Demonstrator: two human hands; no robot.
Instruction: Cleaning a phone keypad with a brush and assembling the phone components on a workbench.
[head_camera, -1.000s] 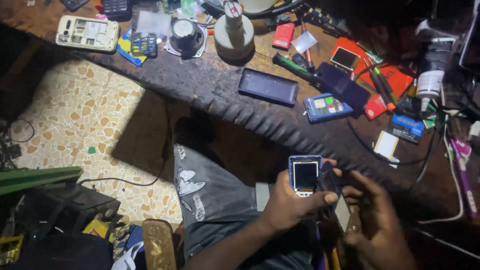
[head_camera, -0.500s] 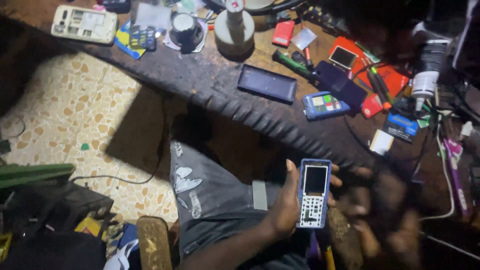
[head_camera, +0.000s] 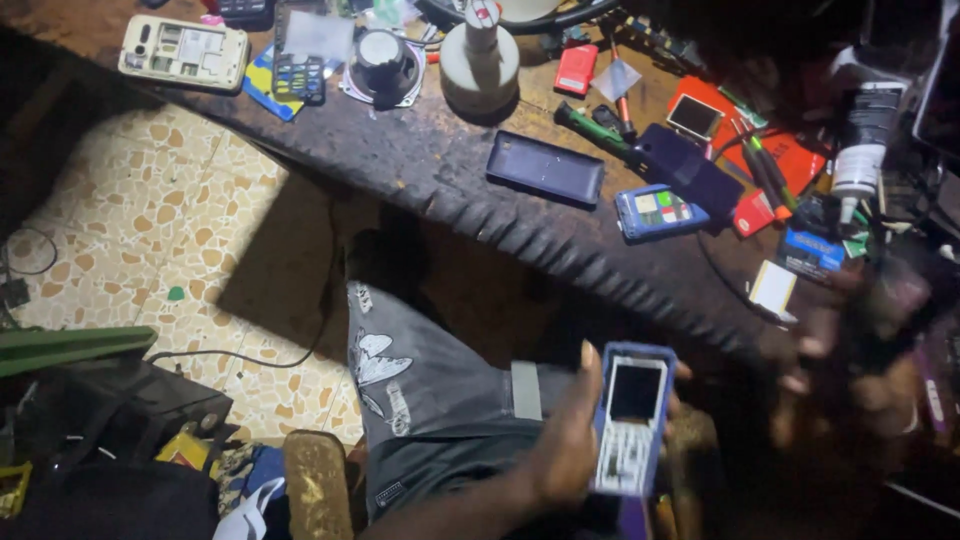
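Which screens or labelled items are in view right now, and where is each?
Blue keypad phone: held in left hand, dark rectangular screen.
Blue phone: flat on bench, screen showing green and red patches.
White tube: bench right, black label band.
Right hand: blurred, holding unclear.

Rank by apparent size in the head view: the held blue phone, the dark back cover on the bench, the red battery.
1. Blue phone, though it is nearest the camera.
2. Dark back cover, close behind; true order unsure.
3. Red battery, clearly smallest.

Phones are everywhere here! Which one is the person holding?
The blue keypad phone with the blank screen, gripped in the left hand over the lap. The other phones, like the white opened one, lie on the workbench.
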